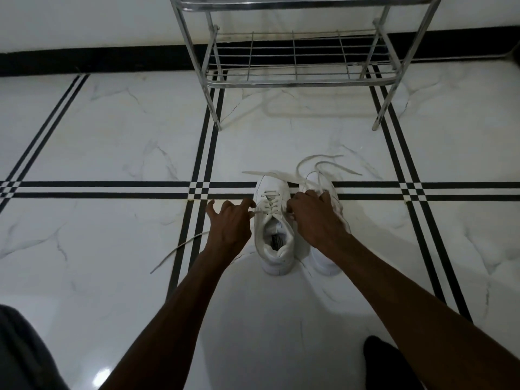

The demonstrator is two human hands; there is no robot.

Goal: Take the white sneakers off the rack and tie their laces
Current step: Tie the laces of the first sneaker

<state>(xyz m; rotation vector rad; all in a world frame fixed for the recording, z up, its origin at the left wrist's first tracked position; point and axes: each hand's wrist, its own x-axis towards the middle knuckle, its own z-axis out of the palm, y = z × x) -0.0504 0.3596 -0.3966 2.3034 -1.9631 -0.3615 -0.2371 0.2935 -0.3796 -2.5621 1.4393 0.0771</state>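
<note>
Two white sneakers stand side by side on the marble floor, toes pointing away from me. The left sneaker (274,220) is fully in view, its laces loose. The right sneaker (326,260) is partly covered by my right hand (315,218), which rests over its tongue and pinches lace at the gap between the two sneakers. My left hand (230,220) sits just left of the left sneaker, thumb and forefinger pinching a lace at its top eyelets. Loose lace ends (323,164) trail past the toes, and another lace end (177,249) lies on the floor to the left.
A chrome wire shoe rack (295,80) stands against the wall straight ahead, its lower shelf bare. Black stripes cross the white tiles. Grey cloth (22,356) shows at bottom left, and a dark shape (385,361) at bottom right.
</note>
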